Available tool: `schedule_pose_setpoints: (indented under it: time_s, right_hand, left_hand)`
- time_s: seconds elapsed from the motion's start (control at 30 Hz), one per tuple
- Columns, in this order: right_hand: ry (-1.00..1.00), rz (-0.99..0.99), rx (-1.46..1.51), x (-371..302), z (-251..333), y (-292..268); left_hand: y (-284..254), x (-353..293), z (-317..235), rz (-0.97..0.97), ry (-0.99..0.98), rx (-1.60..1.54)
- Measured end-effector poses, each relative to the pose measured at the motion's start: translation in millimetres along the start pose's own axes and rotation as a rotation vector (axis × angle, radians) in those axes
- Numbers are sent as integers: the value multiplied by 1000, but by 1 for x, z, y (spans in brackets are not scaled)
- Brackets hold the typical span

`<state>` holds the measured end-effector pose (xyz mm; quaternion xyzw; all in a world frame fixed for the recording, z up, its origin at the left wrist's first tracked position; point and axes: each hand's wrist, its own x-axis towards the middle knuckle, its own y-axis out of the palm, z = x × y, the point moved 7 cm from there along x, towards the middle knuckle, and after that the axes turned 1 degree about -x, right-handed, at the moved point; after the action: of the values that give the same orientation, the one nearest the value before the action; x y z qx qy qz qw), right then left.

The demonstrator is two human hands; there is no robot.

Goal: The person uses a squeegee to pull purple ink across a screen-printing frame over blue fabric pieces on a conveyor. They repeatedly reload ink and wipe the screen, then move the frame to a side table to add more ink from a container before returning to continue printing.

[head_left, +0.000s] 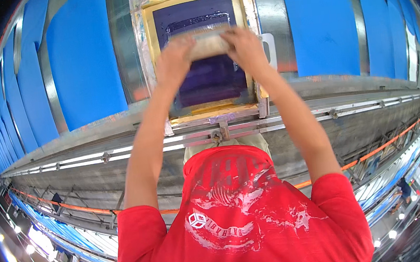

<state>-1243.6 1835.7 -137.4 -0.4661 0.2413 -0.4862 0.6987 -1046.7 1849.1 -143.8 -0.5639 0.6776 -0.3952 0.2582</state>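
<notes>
Both my hands grip a pale squeegee (208,45) held crosswise over a screen printing frame (211,111). My left hand (176,57) is closed on the squeegee's left end, and my right hand (243,48) on its right end; some motion blurs them. Inside the frame the mesh (210,82) looks dark purple, with yellowish borders. A wet, shiny band of ink (197,22) lies just beyond the squeegee. The squeegee's lower edge is hidden from me.
Blue fabric panels (82,62) lie flat on the long table to the left, with more blue panels (319,22) to the right. A metal rail (170,144) runs along the table's near edge. A white handle-like piece (269,50) sits at the frame's right side.
</notes>
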Motion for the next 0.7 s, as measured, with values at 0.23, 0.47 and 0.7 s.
schedule_pose_setpoints:
  time_s: [0.23, 0.47, 0.7]
  right_hand:
    - [104, 233, 25, -71, 39, -9]
    - [101, 124, 89, 68, -33, -16]
    - [22, 41, 116, -49, 16, -3]
  left_hand:
    - [-1, -80, -25, 175, 41, 10]
    - [-19, 74, 33, 278, -214, -85]
    - [4, -52, -12, 11, -29, 28]
